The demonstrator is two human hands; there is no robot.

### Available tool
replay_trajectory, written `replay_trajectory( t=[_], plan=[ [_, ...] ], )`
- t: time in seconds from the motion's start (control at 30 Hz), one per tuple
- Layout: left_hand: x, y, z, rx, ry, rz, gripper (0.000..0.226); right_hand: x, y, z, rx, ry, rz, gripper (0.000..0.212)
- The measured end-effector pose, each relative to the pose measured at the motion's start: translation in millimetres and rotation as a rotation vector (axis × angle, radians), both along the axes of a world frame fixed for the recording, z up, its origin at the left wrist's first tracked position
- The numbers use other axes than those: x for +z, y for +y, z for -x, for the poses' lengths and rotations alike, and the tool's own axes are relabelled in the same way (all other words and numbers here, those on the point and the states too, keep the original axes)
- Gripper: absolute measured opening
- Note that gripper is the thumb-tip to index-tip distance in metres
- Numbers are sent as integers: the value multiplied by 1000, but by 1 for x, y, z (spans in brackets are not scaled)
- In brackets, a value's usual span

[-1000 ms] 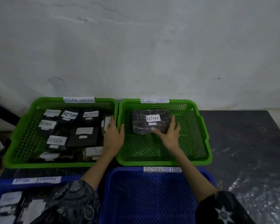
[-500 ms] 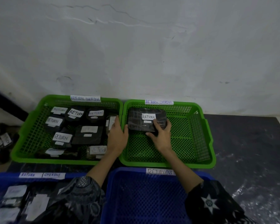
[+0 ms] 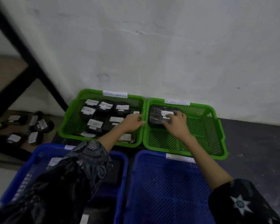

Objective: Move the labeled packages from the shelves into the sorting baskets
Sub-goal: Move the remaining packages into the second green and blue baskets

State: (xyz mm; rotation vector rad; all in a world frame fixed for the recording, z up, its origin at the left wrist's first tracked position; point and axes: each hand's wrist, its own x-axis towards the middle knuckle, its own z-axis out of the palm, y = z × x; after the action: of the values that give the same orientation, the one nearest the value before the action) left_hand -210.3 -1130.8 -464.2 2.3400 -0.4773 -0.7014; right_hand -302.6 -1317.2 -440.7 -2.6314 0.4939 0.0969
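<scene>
Baskets fill the view: two green ones against the wall, two blue ones nearer the person. The right hand [image 3: 176,125] lies on a dark package [image 3: 158,116] at the far left corner of the right green basket [image 3: 204,136]; its grip is loosely spread, fingertips touching the package's top and white label, not clearly pinching it. The left hand [image 3: 132,122] sits just left of that, over the right edge of the left green basket [image 3: 71,125], fingers curled toward the rim between the two baskets; whether its grip actually closes on the rim I cannot tell. Beneath and left of this hand, many labeled packages [image 3: 103,113] crowd the left green basket. Nearer than both hands lie the right blue basket [image 3: 165,191] and the left blue basket [image 3: 39,152]. Far left of the hands, more packages [image 3: 39,126] lie on a low shelf.
</scene>
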Motion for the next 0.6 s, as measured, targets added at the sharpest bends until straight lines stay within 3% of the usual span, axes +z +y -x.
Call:
replay_trajectory(
  t=[0.1, 0.3, 0.5, 0.6],
  plan=[
    [27, 64, 24, 53, -239, 148, 31, 29, 65, 2, 34, -131, -84, 28],
    [50, 257, 97, 155, -548, 184, 28, 34, 266, 44, 151, -196, -161, 19],
    [55, 459, 167, 253, -596, 109, 37, 38, 453, 78, 266, -159, -274, 21],
    [59, 537, 177, 336, -581, 59, 29, 42, 530, 81, 300, -143, -296, 19]
  ],
)
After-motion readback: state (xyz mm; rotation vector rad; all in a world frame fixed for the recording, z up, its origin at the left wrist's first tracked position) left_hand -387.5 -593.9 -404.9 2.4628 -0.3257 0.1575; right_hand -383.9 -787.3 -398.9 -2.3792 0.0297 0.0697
